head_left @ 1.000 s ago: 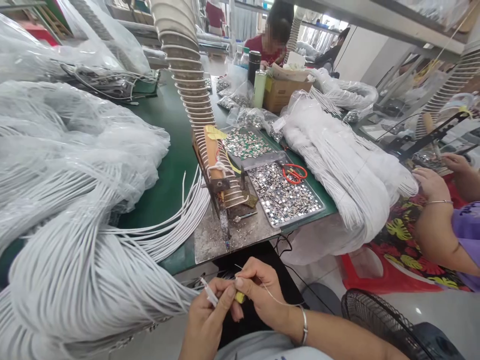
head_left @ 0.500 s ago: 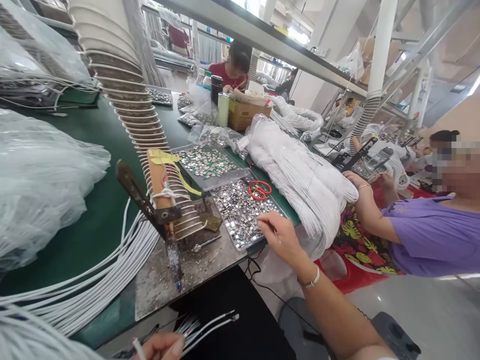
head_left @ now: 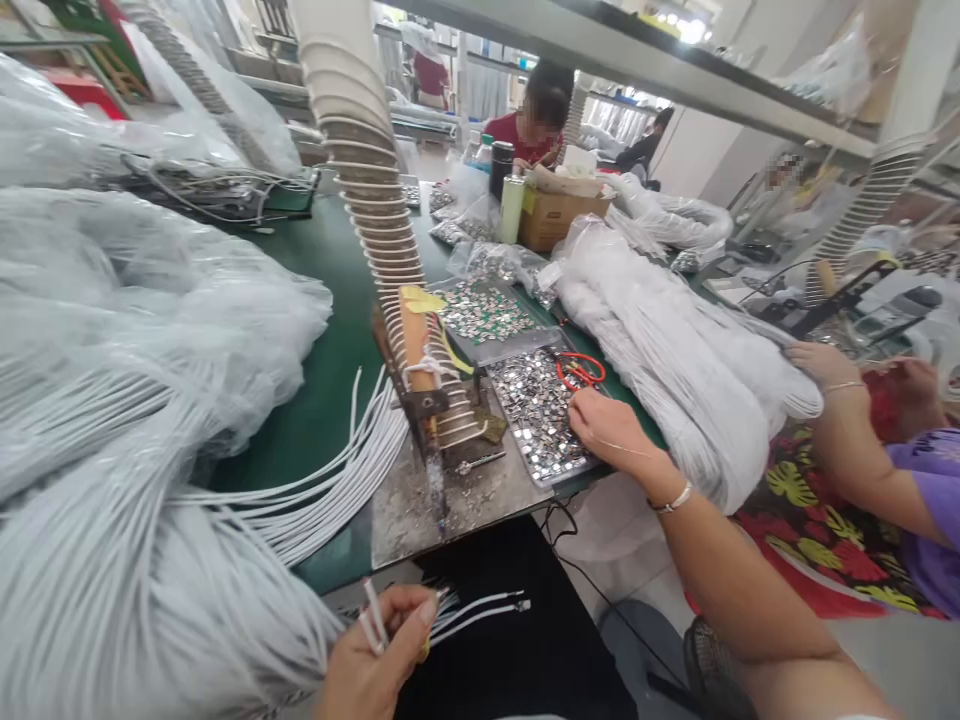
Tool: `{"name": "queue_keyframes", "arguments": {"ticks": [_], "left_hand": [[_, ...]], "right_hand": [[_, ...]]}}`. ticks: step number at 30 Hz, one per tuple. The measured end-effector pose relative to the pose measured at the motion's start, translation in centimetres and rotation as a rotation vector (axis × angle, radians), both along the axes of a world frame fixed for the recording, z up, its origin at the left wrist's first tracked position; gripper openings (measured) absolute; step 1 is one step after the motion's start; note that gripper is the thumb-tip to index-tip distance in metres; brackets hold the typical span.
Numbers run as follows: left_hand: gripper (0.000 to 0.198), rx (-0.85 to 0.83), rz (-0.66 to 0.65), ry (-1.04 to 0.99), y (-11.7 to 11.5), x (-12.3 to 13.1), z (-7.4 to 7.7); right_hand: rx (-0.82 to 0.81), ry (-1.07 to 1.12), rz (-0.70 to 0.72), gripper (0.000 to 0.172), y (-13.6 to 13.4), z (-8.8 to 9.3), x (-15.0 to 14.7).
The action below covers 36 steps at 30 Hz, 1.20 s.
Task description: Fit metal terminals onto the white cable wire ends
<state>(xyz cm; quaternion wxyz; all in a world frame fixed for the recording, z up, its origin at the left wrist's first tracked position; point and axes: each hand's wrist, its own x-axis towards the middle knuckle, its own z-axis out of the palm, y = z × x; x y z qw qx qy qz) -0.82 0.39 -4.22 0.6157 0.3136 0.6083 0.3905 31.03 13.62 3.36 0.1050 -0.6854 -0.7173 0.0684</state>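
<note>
My left hand (head_left: 386, 650) pinches thin white round cables (head_left: 476, 620), and two of their ends poke out to the right of my fingers. My right hand (head_left: 611, 430) dips its bent fingertips into lots of tiny shiny silver metal bits (head_left: 529, 400) in a flat clear plastic tray (head_left: 570, 477), but I can't tell if they grip one. Right past those fingertips lies a bright orange-red looped handle (head_left: 598, 374).
</note>
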Motion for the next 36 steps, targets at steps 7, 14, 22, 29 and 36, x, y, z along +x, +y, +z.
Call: {"name": "queue_keyframes", "arguments": {"ticks": [7, 14, 22, 29, 36], "left_hand": [[0.033, 0.068, -0.057, -0.062, 0.2, 0.4, 1.1], [0.024, 0.154, -0.223, -0.06, 0.1, 0.2, 1.8], [0.023, 0.142, -0.178, -0.118, -0.3, 0.2, 2.4], [0.02, 0.117, -0.157, -0.145, -0.5, 0.2, 2.6], [0.024, 0.179, -0.129, 0.02, -0.4, 0.3, 2.4]], "right_hand": [[0.114, 0.598, 0.16, 0.013, -6.2, 0.4, -3.3], [-0.097, 1.093, 0.277, 0.003, -12.2, -3.9, -11.9], [-0.07, 1.151, 0.285, 0.004, -13.5, -3.9, -13.3], [-0.137, 1.201, 0.254, 0.003, -13.5, -3.8, -13.5], [-0.078, 1.011, 0.345, 0.015, -13.2, -3.7, -12.6]]}}
